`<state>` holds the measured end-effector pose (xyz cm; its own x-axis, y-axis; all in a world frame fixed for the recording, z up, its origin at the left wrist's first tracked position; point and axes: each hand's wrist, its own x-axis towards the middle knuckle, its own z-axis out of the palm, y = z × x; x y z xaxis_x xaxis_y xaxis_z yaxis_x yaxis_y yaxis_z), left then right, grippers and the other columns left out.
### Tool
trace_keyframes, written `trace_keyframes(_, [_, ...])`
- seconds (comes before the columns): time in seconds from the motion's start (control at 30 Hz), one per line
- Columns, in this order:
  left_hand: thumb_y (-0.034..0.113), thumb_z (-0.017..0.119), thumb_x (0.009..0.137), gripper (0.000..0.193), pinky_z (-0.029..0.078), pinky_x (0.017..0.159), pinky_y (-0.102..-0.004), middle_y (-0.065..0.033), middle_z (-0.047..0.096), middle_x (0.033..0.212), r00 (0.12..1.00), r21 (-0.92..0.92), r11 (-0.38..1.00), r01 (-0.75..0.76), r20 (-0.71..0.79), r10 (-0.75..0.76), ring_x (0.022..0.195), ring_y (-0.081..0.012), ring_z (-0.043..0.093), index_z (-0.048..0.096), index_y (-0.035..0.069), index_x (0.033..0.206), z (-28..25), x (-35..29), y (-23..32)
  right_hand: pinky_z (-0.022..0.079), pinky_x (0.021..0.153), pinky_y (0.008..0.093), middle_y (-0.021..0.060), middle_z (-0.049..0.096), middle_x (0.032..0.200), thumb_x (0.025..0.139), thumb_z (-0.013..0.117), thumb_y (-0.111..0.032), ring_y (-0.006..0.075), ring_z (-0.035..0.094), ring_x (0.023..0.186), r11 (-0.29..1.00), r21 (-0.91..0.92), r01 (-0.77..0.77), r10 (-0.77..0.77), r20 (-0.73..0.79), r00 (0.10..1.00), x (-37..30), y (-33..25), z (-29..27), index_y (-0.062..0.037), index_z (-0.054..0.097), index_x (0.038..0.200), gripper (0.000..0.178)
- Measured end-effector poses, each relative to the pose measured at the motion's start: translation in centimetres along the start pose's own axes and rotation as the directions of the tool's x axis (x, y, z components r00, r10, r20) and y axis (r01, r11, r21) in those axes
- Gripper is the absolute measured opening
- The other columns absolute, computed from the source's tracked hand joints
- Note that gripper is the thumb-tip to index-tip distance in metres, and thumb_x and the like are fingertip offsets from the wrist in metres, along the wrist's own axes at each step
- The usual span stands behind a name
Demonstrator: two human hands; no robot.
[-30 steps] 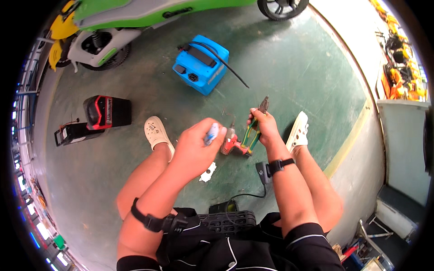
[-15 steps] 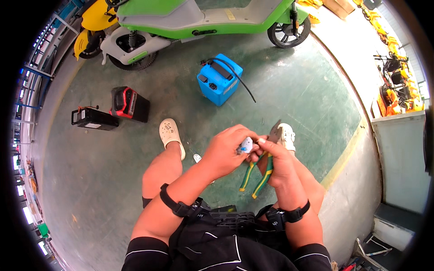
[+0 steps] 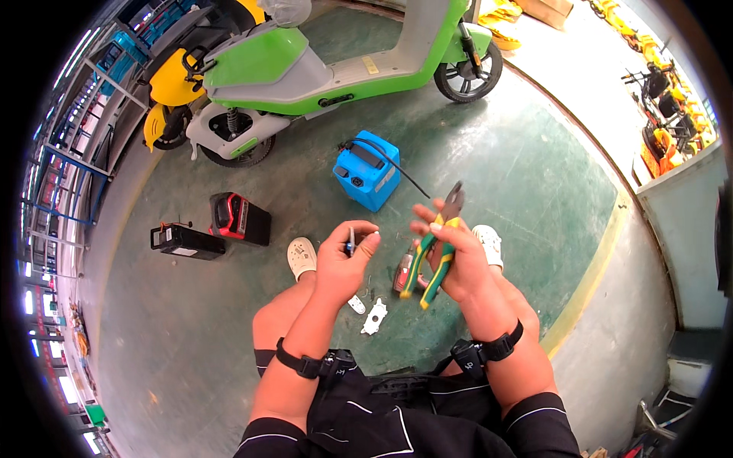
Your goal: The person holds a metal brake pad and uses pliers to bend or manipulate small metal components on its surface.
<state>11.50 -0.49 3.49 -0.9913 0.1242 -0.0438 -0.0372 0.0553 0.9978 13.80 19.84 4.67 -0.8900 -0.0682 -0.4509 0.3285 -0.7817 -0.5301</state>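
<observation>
Pliers (image 3: 430,263) with green and yellow handles lie in my right hand (image 3: 466,267), their dark jaws pointing up and away. My right thumb presses on them while some fingers stretch out. Closed around a small part is my left hand (image 3: 340,259); a blue and dark edge of this small part (image 3: 350,243) shows between the fingers, and its kind is not clear. The hands are apart. Below them on the floor lie a flat white plate (image 3: 373,317) with a hole and a smaller white piece (image 3: 356,304). A red object (image 3: 402,276) sits partly hidden behind the pliers.
A blue battery case (image 3: 368,172) with a black cable stands ahead on the green floor. To the left are a black and red battery (image 3: 242,220) and a black battery pack (image 3: 187,241). Beyond stands a green and grey scooter (image 3: 305,80). A grey cabinet (image 3: 691,237) is at right.
My hands have moved apart, the left one drawing leftward with the small part and the right one keeping the pliers. The view has shifted, and the white plate and red object now show.
</observation>
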Motion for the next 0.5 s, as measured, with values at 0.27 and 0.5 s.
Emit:
trace_keyframes(0.27, [0.009, 0.072, 0.093, 0.019, 0.05, 0.076, -0.0251, -0.0037, 0.07, 0.1, 0.996, -0.264, 0.96, 0.09, 0.012, -0.09, 0.086, -0.0091, 0.061, 0.066, 0.002, 0.109, -0.3, -1.1, -0.9, 0.048, 0.077, 0.0306, 0.014, 0.069, 0.119, 0.084, 0.052, 0.0, 0.0214, 0.065, 0.103, 0.921, -0.262, -0.288, 0.295, -0.013, 0.956, -0.8, 3.7, -2.7, -0.0009, 0.055, 0.128, 0.044])
trace_keyframes(0.5, [0.007, 0.072, 0.092, 0.017, 0.05, 0.075, -0.0251, -0.0041, 0.069, 0.1, 0.994, -0.284, 0.953, 0.105, 0.05, -0.094, 0.086, -0.0093, 0.061, 0.065, 0.004, 0.108, -0.4, -1.9, -0.9, 0.054, 0.081, 0.0363, 0.0131, 0.063, 0.122, 0.082, 0.048, 0.01, 0.0236, 0.062, 0.114, 0.81, -0.566, -0.154, 0.193, 0.009, 0.981, -2.5, 3.8, -0.8, -0.0013, 0.053, 0.132, 0.051])
